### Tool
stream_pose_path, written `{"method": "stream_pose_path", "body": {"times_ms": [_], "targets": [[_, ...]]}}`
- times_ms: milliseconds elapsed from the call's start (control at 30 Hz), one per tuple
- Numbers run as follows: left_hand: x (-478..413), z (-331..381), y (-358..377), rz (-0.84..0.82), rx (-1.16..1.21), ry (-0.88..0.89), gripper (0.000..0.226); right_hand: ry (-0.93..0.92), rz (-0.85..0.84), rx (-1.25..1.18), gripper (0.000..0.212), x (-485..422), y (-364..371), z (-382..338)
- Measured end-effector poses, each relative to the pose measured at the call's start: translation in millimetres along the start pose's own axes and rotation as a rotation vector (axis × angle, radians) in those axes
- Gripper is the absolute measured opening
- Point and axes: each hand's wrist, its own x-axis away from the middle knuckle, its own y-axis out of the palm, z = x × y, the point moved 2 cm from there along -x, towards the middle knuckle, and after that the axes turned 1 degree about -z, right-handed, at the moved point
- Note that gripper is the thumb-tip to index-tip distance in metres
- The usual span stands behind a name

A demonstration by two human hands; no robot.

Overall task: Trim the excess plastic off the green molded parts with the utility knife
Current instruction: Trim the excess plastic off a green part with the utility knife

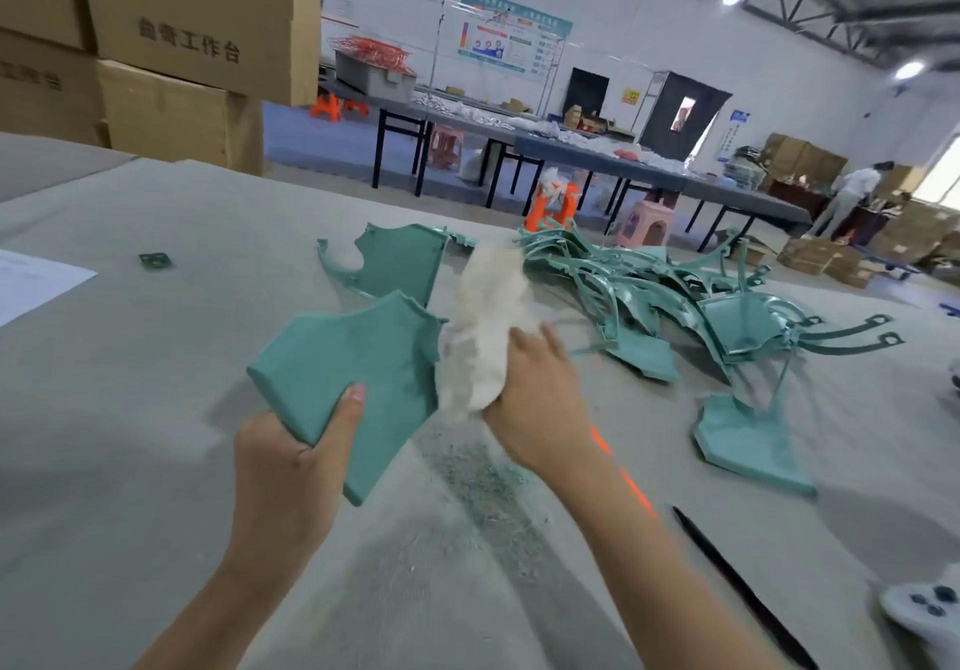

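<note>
The left hand (pixel 291 461) is clamped on the near corner of a flat teal-green molded plastic panel (pixel 353 357), thumb pressed on its top face and fingers hidden beneath, holding it tilted above the grey felt-covered tabletop (pixel 156 409). The panel is matte, with a turned-down lip along its near edges and a stepped, notched far edge. The right hand (pixel 540 394) is closed round a fluffy white wad of cloth (pixel 488 326), blurred, which lies against the panel's right edge. Below the hands a scatter of fine green shavings (pixel 483 482) lies on the tabletop. A second green panel with a curved cut-out (pixel 400 264) lies flat beyond, a tangled heap of green molded parts (pixel 639 290) lies to the right, and one more green panel (pixel 748 441) lies nearer. A narrow orange object (pixel 628 482) shows beside the right forearm; what it is cannot be told.
</note>
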Motion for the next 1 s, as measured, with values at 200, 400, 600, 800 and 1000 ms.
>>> {"method": "stream_pose_path", "body": {"times_ms": [200, 400, 600, 800, 1000], "targets": [[-1, -3, -1, -0.019, -0.028, -0.011, 0.031, -0.077, 0.149, -0.445, 0.034, 3, 5, -12], [-4, -3, -2, 0.02, -0.126, -0.025, 0.038, 0.417, 0.83, -1.018, 0.026, 7, -21, 14], [13, 7, 5, -0.057, -0.113, -0.015, 0.034, 0.277, 0.222, -1.097, 0.03, -1, -3, -32], [17, 13, 6, -0.178, -0.089, 0.019, 0.024, -0.139, 0.249, -0.574, 0.025, -5, -21, -27], [19, 7, 11, -0.164, -0.151, 0.012, 0.052, 0.048, 0.736, -0.213, 0.011, 0, -57, 30]]}}
